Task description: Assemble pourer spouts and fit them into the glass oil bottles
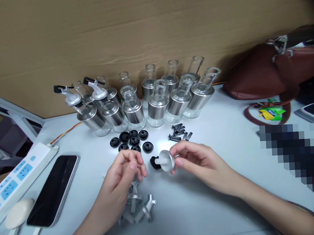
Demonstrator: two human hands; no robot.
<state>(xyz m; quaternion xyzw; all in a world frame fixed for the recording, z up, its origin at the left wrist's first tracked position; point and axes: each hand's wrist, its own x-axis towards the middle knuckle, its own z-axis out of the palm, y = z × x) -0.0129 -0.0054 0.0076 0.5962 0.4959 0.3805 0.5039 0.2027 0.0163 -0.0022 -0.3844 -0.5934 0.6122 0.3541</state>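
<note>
In the head view, my right hand (194, 161) pinches a silver pourer spout (166, 160) by its far side, its round flange and pale stem facing left. A black rubber piece (155, 162) shows right behind the stem; whether it touches the stem I cannot tell. My left hand (126, 168) hovers to the left, fingers loosely curled and slightly apart, with nothing visible in them. Below it lie several more silver pourer spouts (147, 211), partly hidden by the hand. Several black ring stoppers (134, 141) are grouped just beyond my left hand. Small black caps (179, 131) lie beyond my right hand.
Glass bottles with steel sleeves (156, 108) stand in rows at the back; two on the left carry pourers (99, 92). A power strip (18, 177), phone (54, 189) and white round object (19, 213) lie left. A brown bag (257, 68) and green-yellow packet (272, 113) are right.
</note>
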